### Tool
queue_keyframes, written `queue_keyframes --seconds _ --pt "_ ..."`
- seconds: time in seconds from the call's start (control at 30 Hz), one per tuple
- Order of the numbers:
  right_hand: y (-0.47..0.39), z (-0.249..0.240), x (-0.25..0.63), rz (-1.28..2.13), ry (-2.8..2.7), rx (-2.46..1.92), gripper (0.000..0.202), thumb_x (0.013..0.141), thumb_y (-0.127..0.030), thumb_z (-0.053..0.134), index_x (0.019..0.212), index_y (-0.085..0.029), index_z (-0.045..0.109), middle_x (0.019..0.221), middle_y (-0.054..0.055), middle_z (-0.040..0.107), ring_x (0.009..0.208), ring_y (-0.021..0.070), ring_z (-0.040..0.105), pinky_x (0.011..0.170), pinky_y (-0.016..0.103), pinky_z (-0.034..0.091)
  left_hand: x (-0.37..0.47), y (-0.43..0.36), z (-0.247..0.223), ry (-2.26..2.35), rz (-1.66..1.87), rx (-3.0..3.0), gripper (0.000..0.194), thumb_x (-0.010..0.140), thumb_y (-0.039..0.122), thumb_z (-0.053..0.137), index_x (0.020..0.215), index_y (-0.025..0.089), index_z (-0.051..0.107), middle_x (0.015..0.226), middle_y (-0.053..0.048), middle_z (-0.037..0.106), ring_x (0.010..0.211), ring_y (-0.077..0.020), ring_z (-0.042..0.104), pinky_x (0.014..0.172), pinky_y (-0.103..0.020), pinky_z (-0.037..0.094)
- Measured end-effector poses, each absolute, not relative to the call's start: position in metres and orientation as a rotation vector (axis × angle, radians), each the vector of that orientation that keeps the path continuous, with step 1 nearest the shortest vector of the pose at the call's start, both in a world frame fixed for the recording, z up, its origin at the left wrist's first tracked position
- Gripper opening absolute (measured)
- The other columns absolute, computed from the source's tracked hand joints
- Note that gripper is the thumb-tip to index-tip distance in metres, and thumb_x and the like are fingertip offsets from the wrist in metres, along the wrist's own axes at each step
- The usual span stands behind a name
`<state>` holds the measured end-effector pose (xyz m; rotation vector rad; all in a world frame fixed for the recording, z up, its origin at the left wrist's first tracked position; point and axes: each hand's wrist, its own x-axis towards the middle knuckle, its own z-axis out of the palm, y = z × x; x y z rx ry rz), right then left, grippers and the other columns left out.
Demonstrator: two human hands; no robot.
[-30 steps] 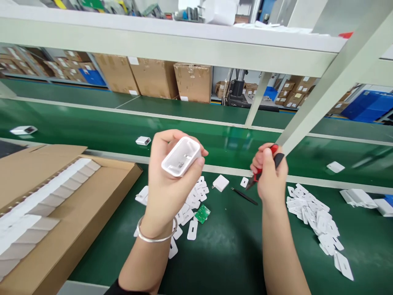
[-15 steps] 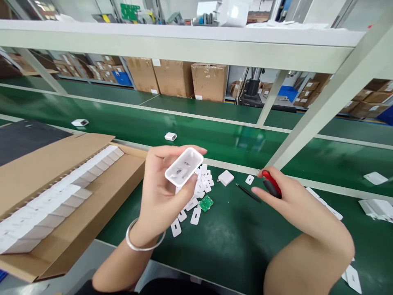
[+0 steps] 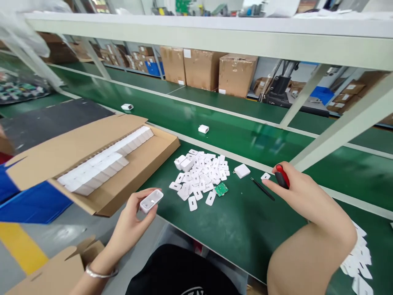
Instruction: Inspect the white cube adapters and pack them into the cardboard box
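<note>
Gripped between thumb and fingers of the left hand [image 3: 136, 219], near the green bench's [image 3: 233, 233] front edge and just right of a cardboard box [image 3: 166, 143]: a white housing [image 3: 152, 200], tilted, hollow side up, nothing fitted over the mouth. Inside, small details, too fine to make out. Around the wrist, a silver bracelet [image 3: 101, 272].

Across the bench, clasped in the right hand [image 3: 291, 190], thumb held out straight: a red-and-black tool [image 3: 281, 177], working end hidden. Just beside, a single white plate [image 3: 265, 175] and black tweezers [image 3: 262, 189]. Between the hands, a white block with prongs [image 3: 242, 171], a green circuit board [image 3: 221, 189] at the edge of a pile of slotted plates [image 3: 196, 176], and two white blocks [image 3: 183, 163] alongside.

To judge by the open housing, work on this piece only partway along, with the mouth left to cover. Apparently done elsewhere: white units [image 3: 107, 162] lined up in the box, bare cardboard beside the rows. Impossible to tell whether meant for this housing: the loose board. Farther back, on a green surface, two more white pieces [image 3: 203, 129].
</note>
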<state>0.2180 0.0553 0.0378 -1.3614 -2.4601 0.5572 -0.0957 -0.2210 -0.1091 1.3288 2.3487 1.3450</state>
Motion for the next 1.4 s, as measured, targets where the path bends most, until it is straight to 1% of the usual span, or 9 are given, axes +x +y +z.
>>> queue_keyframes --seconds 0.2,0.4,0.47,0.6,0.67,0.83,0.97,1.13,1.4 --pt "0.056 0.021 0.182 0.519 -2.668 -1.343 0.046 0.085 -0.068 0.065 0.078 -0.026 0.048 0.062 -0.002 0.056 0.049 0.0172 0.049 0.044 0.028 0.033 -0.116 -0.296 -0.118 2.573 1.304 1.139 0.039 0.096 0.051 0.059 0.124 0.024 0.059 0.123 -0.010 0.072 0.102 -0.0307 0.072 0.079 -0.039 0.059" --pt "0.053 -0.043 0.156 0.370 -2.819 -1.368 0.021 0.085 -0.037 0.070 0.094 -0.019 0.063 0.089 0.006 0.068 0.076 0.0225 0.068 0.064 0.030 0.047 -0.133 -0.305 -0.119 2.501 1.343 1.335 0.035 0.098 0.051 0.057 0.123 0.028 0.064 0.120 -0.007 0.075 0.103 -0.0313 0.073 0.083 -0.039 0.061" --pt "0.048 -0.065 0.154 0.274 -2.772 -1.357 0.026 0.085 -0.034 0.070 0.105 -0.018 0.066 0.101 0.009 0.067 0.079 0.0242 0.071 0.066 0.031 0.049 -0.138 -0.289 -0.101 2.484 1.370 1.520 0.033 0.098 0.049 0.058 0.121 0.028 0.067 0.120 -0.008 0.075 0.107 -0.0322 0.072 0.087 -0.040 0.060" --pt "0.043 -0.101 0.162 0.102 -2.617 -1.327 0.032 0.094 -0.033 0.057 0.121 -0.017 0.063 0.119 0.017 0.063 0.104 0.0340 0.070 0.084 0.042 0.054 -0.137 -0.240 -0.046 2.391 1.408 1.739 0.030 0.100 0.047 0.056 0.119 0.026 0.066 0.106 -0.007 0.077 0.081 -0.0257 0.073 0.062 -0.031 0.057" --pt "0.045 -0.115 0.170 0.051 -2.525 -1.274 0.032 0.095 -0.037 0.055 0.122 -0.019 0.062 0.118 0.017 0.064 0.110 0.0375 0.067 0.092 0.048 0.053 -0.134 -0.209 -0.018 2.345 1.432 1.865 0.029 0.100 0.045 0.055 0.117 0.024 0.065 0.099 -0.006 0.076 0.074 -0.0233 0.071 0.060 -0.030 0.054" --pt "0.052 -0.137 0.177 0.121 -2.235 -1.050 0.023 0.098 -0.039 0.053 0.111 -0.024 0.063 0.111 0.014 0.065 0.103 0.0357 0.068 0.088 0.050 0.057 -0.126 -0.105 0.052 2.338 1.474 2.033 0.033 0.098 0.035 0.055 0.128 0.022 0.056 0.083 -0.002 0.069 0.066 -0.0226 0.067 0.059 -0.030 0.048" --pt "0.052 -0.142 0.172 0.235 -2.166 -1.010 0.015 0.098 -0.034 0.053 0.103 -0.025 0.064 0.104 0.011 0.064 0.097 0.0328 0.068 0.086 0.048 0.058 -0.131 -0.007 0.114 2.386 1.603 2.231 0.030 0.091 0.019 0.059 0.121 0.019 0.059 0.101 -0.011 0.069 0.094 -0.0301 0.068 0.080 -0.038 0.052" --pt "0.057 -0.153 0.175 0.271 -2.160 -1.021 0.014 0.098 -0.030 0.053 0.100 -0.025 0.065 0.103 0.010 0.062 0.095 0.0313 0.068 0.081 0.045 0.060 -0.157 0.090 0.180 2.344 1.841 2.298 0.039 0.091 0.004 0.049 0.128 0.014 0.059 0.131 -0.020 0.059 0.124 -0.0348 0.055 0.109 -0.053 0.042" --pt "0.060 -0.170 0.168 0.135 -2.208 -0.998 0.011 0.098 -0.021 0.053 0.096 -0.023 0.064 0.100 0.010 0.060 0.088 0.0271 0.065 0.073 0.040 0.057 -0.167 0.147 0.200 2.500 1.346 2.336 0.058 0.097 0.020 0.037 0.154 0.018 0.046 0.160 -0.012 0.047 0.150 -0.0308 0.039 0.124 -0.052 0.030"
